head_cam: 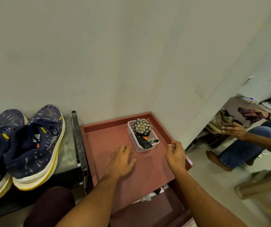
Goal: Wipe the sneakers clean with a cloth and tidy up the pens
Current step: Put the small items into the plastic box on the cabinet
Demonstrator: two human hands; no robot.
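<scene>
Left hand (121, 160), palm down with fingers straight and spread, over a reddish-brown rimmed tray (105, 140), just beside a clear rectangular plastic box (139, 149) holding green and orange pens (151, 140). Right hand (175, 154), fingers loosely curled and empty, above the tray's right rim. Navy speckled sneakers with white-and-yellow soles (33, 145) stand on a grey metal shelf (67, 145), left of the tray.
</scene>
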